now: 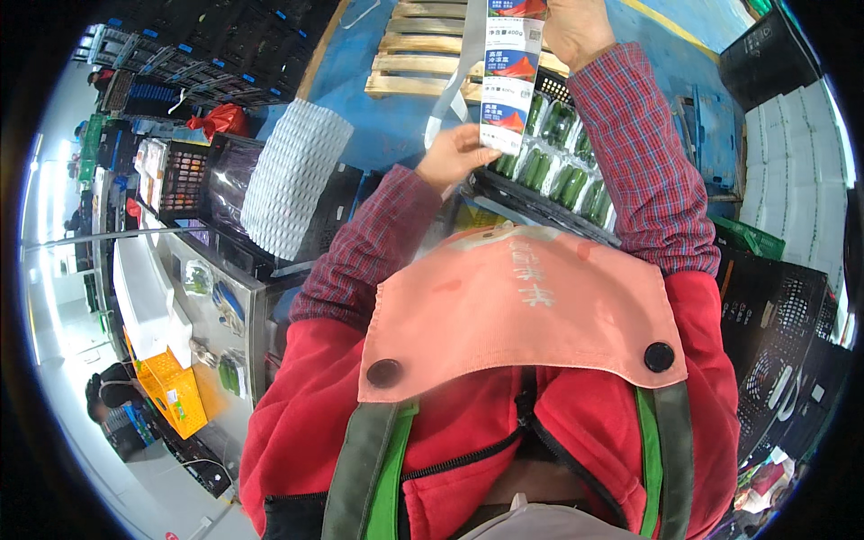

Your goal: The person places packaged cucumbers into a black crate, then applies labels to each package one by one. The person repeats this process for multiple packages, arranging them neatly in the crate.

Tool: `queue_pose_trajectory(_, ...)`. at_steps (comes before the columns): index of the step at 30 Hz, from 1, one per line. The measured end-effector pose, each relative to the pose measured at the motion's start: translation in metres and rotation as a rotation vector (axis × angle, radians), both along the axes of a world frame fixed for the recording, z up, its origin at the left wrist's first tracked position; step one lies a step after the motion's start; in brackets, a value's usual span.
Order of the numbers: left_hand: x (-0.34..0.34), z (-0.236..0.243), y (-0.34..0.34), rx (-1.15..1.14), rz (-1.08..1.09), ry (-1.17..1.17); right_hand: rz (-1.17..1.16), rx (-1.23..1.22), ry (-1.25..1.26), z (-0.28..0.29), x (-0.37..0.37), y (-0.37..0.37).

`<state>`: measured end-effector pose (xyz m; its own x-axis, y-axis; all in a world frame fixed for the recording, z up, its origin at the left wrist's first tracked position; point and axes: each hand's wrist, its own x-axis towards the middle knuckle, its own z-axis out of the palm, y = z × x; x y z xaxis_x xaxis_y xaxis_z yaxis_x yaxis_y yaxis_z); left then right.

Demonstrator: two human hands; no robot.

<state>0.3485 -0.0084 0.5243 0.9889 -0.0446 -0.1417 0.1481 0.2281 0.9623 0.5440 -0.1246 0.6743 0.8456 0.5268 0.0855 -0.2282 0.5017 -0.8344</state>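
A strip of printed labels (510, 67) in white, blue and red stretches up and down in front of me. My left hand (457, 156) pinches its lower end between thumb and fingers. At the upper part, my right hand (579, 34) is closed at the strip's right edge; some of its fingers are cut off by the frame's top. A pale band of backing paper (453, 90) curls down left of the labels. Below both hands stands a black crate (522, 200) with several clear-wrapped packs of cucumbers (569, 186) in rows, partly hidden by the strip and my right sleeve.
Wooden pallets (418, 45) lie on the blue floor ahead. To the left are stacked black crates (189, 54), a roll of white cushioning (301, 175), a metal table (216, 310) and a yellow basket (171, 387). White foam boxes (792, 171) and black crates (774, 315) stand right.
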Motion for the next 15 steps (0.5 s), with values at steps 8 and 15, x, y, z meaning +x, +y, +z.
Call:
queue_pose_trajectory(8,0.013,0.130,0.069,0.252,0.523,-0.471,0.470,-0.191,-0.285,-0.031,-0.026,-0.001)
queue_pose_trajectory(15,0.025,0.221,0.098,0.110,0.465,-0.609,0.771,-0.083,-0.348,-0.047,-0.089,0.021)
